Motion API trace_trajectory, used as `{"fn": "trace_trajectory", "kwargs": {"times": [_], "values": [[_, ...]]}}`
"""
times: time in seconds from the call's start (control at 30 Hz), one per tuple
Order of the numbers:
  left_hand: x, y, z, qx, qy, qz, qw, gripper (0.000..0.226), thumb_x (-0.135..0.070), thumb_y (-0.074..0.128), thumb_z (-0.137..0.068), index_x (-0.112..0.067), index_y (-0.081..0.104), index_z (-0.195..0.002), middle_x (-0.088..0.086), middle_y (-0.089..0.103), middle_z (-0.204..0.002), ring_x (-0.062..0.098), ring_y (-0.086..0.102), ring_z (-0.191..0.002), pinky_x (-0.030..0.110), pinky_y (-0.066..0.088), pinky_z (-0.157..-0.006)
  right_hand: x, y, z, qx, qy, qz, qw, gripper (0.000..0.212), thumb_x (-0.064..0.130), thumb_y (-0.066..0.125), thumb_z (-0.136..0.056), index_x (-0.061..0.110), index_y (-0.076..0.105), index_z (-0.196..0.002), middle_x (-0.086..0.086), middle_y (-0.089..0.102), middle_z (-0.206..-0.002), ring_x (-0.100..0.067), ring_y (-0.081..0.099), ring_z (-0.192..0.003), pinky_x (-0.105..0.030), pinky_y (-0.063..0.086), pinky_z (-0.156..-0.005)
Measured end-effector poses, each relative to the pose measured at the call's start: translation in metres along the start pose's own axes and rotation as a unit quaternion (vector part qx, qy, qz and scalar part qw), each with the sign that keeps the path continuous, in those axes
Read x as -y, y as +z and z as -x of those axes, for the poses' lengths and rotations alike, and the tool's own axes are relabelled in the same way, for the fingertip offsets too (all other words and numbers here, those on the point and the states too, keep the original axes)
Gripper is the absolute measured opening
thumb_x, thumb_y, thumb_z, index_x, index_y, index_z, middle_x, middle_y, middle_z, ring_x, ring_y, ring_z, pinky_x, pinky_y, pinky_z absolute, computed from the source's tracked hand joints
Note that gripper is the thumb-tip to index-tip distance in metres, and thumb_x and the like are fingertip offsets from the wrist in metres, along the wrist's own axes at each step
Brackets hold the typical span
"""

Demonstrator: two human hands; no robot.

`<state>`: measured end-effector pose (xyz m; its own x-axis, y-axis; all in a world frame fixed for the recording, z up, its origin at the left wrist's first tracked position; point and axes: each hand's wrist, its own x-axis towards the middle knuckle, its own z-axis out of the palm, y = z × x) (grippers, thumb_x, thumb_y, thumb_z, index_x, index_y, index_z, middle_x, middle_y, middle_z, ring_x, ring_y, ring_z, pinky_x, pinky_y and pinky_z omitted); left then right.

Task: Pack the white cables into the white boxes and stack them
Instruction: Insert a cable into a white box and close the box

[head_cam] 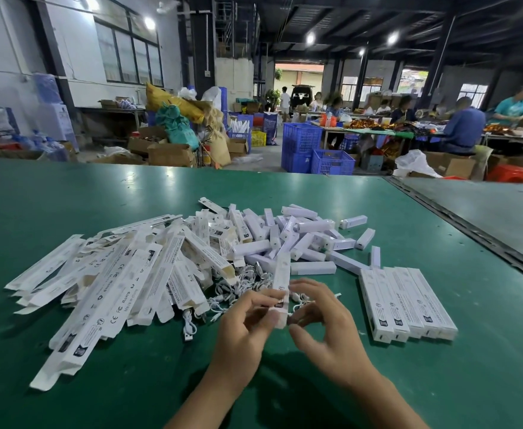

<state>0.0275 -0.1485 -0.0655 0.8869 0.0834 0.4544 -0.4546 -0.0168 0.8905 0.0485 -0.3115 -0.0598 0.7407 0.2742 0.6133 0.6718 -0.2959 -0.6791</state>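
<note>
I see printed white cardboard boxes (120, 292), matt, on a smooth green counter (439, 382) with a faint sheen. The white cables (247, 283) look like smooth plastic.

I see a green table (68, 212) before me. On its left sprawl long white boxes (114, 274), touching a tangle of white cables (247, 283), with short white blocks (300, 236) heaped behind. At right, a row of closed boxes (408, 301) lies side by side.
</note>
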Motion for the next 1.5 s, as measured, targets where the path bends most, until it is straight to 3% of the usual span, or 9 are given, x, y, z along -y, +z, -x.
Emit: {"fn": "trace_trajectory", "kwargs": {"times": [0.13, 0.33, 0.47, 0.57, 0.63, 0.8, 1.0, 1.2, 1.5], "values": [[-0.005, -0.004, -0.004, -0.021, -0.085, 0.207, 0.975, 0.014, -0.009, 0.064, -0.087, 0.002, 0.061, -0.095, 0.014, 0.072, -0.107, 0.027, 0.071, -0.084, 0.031, 0.058, -0.070, -0.012, -0.006, 0.000, 0.016, 0.048, 0.084, 0.995, 0.063, 0.013, 0.060, -0.077, 0.042, 0.046, -0.130, 0.023, 0.036, -0.144, -0.011, 0.064, -0.074, -0.022, 0.052, -0.076], [-0.012, -0.017, -0.012, -0.036, -0.180, 0.395, 0.900, 0.019, -0.022, 0.061, -0.084, -0.015, 0.068, -0.101, 0.020, 0.069, -0.091, 0.021, 0.058, -0.057, 0.027, 0.052, -0.051, -0.027, -0.013, -0.004, -0.040, 0.117, 0.202, 0.972, 0.044, 0.018, 0.072, -0.086, 0.026, 0.061, -0.127, 0.014, 0.055, -0.128, 0.008, 0.045, -0.065, -0.031, 0.053, -0.078], [-0.006, -0.024, -0.013, 0.020, -0.165, 0.352, 0.921, 0.073, -0.062, 0.085, -0.057, -0.021, 0.069, -0.114, 0.015, 0.070, -0.102, 0.022, 0.064, -0.071, 0.030, 0.056, -0.065, -0.024, -0.011, -0.003, -0.002, 0.107, 0.149, 0.983, 0.046, 0.029, 0.077, -0.083, 0.036, 0.062, -0.126, 0.025, 0.060, -0.109, 0.006, 0.057, -0.070, -0.022, 0.051, -0.074], [0.001, -0.015, -0.006, 0.078, -0.173, 0.159, 0.969, 0.044, -0.053, 0.082, -0.067, -0.034, 0.073, -0.106, 0.001, 0.074, -0.109, 0.019, 0.070, -0.090, 0.028, 0.055, -0.078, -0.019, -0.002, -0.003, 0.022, 0.094, 0.092, 0.991, 0.048, 0.033, 0.080, -0.078, 0.056, 0.059, -0.114, 0.029, 0.066, -0.097, 0.005, 0.062, -0.079, -0.014, 0.046, -0.072], [0.007, -0.003, -0.004, 0.053, -0.187, 0.113, 0.974, 0.023, -0.038, 0.076, -0.077, -0.036, 0.076, -0.100, 0.000, 0.075, -0.107, 0.019, 0.072, -0.099, 0.025, 0.055, -0.082, -0.016, 0.006, -0.001, 0.031, 0.079, 0.061, 0.995, 0.040, 0.042, 0.075, -0.081, 0.050, 0.062, -0.118, 0.031, 0.067, -0.105, 0.003, 0.065, -0.093, -0.018, 0.050, -0.079], [0.015, 0.002, -0.012, -0.085, -0.196, 0.158, 0.964, 0.023, -0.031, 0.072, -0.079, -0.018, 0.076, -0.097, 0.007, 0.077, -0.097, 0.025, 0.074, -0.086, 0.031, 0.059, -0.074, -0.027, 0.018, -0.001, -0.080, 0.102, 0.040, 0.991, 0.030, 0.052, 0.054, -0.091, 0.038, 0.061, -0.117, 0.021, 0.057, -0.115, -0.005, 0.058, -0.072, -0.019, 0.045, -0.068], [0.022, -0.004, -0.019, -0.253, -0.180, 0.127, 0.942, 0.014, -0.019, 0.071, -0.090, -0.006, 0.065, -0.090, 0.006, 0.070, -0.073, 0.014, 0.064, -0.057, 0.019, 0.051, -0.053, -0.051, 0.038, -0.031, -0.013, 0.162, 0.197, 0.967, 0.046, 0.056, 0.040, -0.094, 0.031, 0.063, -0.125, 0.002, 0.042, -0.145, -0.014, 0.032, -0.135, -0.030, 0.030, -0.107], [0.025, -0.006, -0.020, -0.284, -0.177, 0.113, 0.935, 0.020, -0.022, 0.069, -0.092, -0.005, 0.061, -0.086, 0.005, 0.067, -0.067, 0.007, 0.059, -0.049, 0.016, 0.045, -0.047, -0.075, 0.059, -0.063, 0.080, 0.212, 0.296, 0.928, 0.047, 0.066, 0.027, -0.095, 0.052, 0.044, -0.136, -0.004, 0.021, -0.161, -0.022, 0.006, -0.149, -0.046, 0.006, -0.117], [0.025, -0.006, -0.022, -0.289, -0.184, 0.124, 0.931, 0.017, -0.024, 0.068, -0.093, -0.009, 0.063, -0.087, -0.003, 0.073, -0.069, 0.009, 0.066, -0.062, 0.015, 0.050, -0.053, -0.068, 0.054, -0.063, 0.050, 0.200, 0.267, 0.941, 0.041, 0.055, 0.036, -0.099, 0.045, 0.049, -0.137, 0.006, 0.048, -0.141, -0.012, 0.021, -0.140, -0.038, 0.004, -0.112]]}}
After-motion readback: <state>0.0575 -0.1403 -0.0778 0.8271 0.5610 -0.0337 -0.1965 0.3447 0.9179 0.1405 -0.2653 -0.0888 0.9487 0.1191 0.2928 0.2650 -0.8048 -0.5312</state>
